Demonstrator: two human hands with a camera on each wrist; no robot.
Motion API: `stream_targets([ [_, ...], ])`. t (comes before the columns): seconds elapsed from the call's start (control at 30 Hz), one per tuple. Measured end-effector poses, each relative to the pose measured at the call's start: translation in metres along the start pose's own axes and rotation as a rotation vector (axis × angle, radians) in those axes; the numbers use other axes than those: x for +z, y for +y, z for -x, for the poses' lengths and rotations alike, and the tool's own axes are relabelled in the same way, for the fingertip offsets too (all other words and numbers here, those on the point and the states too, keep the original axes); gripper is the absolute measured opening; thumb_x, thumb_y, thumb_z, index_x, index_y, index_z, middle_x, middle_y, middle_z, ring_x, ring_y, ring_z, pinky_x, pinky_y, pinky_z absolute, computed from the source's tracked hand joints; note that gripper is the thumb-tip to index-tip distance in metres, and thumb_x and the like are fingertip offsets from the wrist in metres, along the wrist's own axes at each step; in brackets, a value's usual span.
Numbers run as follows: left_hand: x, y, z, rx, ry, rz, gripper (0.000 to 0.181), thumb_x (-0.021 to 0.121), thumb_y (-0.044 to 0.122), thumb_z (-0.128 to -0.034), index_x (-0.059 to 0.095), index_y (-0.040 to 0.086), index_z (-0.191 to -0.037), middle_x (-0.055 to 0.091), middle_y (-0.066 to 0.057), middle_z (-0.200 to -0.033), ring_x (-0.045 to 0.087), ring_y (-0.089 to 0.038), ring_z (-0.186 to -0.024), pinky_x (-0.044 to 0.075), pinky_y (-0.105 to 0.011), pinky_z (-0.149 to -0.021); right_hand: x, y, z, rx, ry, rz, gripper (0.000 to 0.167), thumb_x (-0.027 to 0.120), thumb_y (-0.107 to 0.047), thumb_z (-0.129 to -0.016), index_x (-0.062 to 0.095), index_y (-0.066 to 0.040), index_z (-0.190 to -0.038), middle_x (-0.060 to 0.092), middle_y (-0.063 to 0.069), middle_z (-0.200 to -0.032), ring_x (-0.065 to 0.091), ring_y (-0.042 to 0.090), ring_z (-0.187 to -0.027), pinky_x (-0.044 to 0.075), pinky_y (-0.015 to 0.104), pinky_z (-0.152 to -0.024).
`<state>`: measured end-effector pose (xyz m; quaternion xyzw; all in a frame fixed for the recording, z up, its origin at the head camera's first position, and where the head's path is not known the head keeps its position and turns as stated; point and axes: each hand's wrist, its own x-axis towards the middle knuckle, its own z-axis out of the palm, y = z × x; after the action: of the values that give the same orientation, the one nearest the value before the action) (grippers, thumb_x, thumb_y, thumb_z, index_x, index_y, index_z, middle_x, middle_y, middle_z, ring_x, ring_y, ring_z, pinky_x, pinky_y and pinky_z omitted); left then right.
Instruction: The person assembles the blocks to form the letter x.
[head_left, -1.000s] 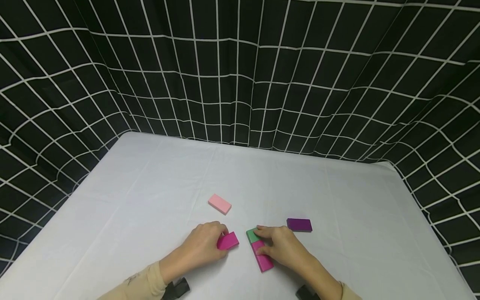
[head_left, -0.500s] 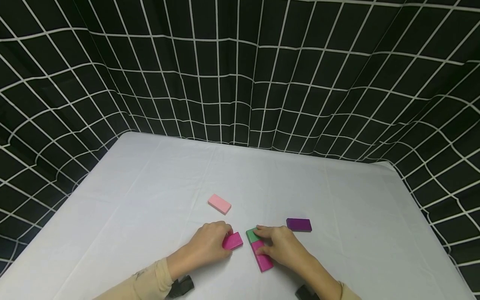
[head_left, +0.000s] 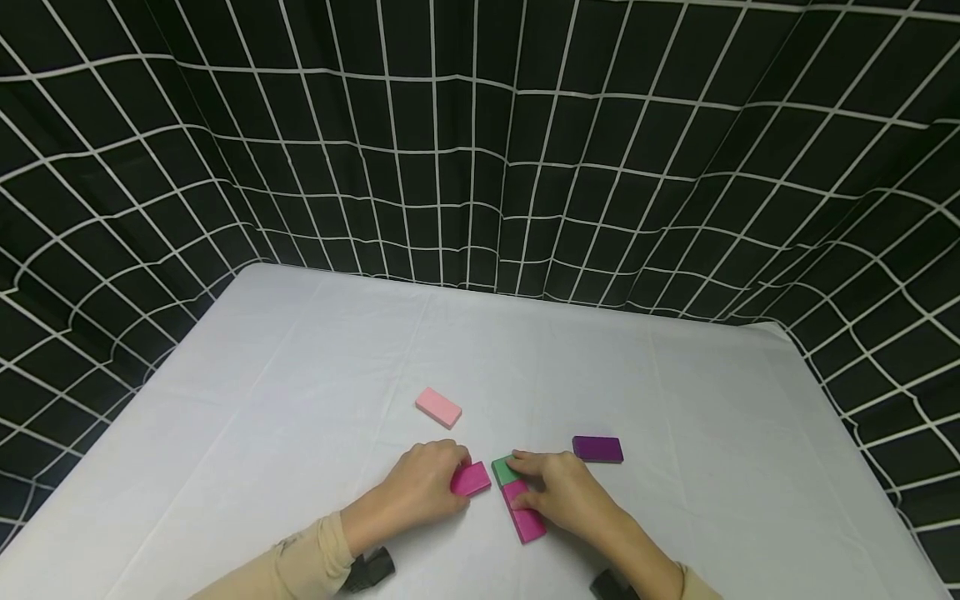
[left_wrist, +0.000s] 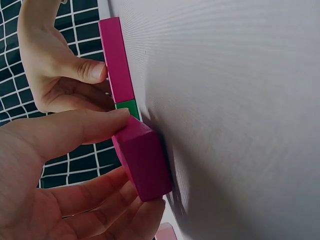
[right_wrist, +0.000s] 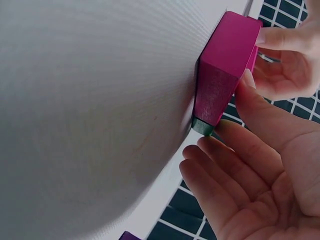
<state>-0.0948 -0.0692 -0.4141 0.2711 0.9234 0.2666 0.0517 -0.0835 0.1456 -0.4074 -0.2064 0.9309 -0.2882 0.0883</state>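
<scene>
In the head view my left hand [head_left: 422,485] pinches a magenta block [head_left: 472,479] between thumb and fingers, just left of a slanted row on the table. That row has a green block [head_left: 505,470] at its far end and magenta [head_left: 528,525] below it. My right hand [head_left: 564,492] grips the row, its fingers at the green end and its thumb on the magenta part. The left wrist view shows the held magenta block [left_wrist: 144,160] close to the green piece [left_wrist: 128,107]; whether they touch I cannot tell.
A light pink block [head_left: 438,407] lies beyond my left hand, and a dark purple block [head_left: 597,449] lies beyond my right. Both rest on the white-covered table [head_left: 315,358]. Black cloth with a white grid stands behind and at the sides.
My left hand has moved right with its magenta block, narrowing the gap to the row. My right hand and the row have stayed nearly still.
</scene>
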Motion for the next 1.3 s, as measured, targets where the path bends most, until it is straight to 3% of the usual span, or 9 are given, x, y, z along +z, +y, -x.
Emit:
stream_targets([
  [1.3, 0.0040, 0.0060, -0.0093, 0.051, 0.000, -0.039, 0.024, 0.083, 0.007, -0.0635, 0.067, 0.003, -0.081, 0.052, 0.004, -0.067, 0.043, -0.005, -0.056, 0.037, -0.018, -0.048, -0.0008, -0.0002, -0.0001, -0.017, 0.009, 0.005, 0.047, 0.085, -0.010, -0.070, 0.071, 0.001, -0.113, 0.068, 0.016, -0.116, 0.063, 0.036, -0.109, 0.052, 0.044, -0.087],
])
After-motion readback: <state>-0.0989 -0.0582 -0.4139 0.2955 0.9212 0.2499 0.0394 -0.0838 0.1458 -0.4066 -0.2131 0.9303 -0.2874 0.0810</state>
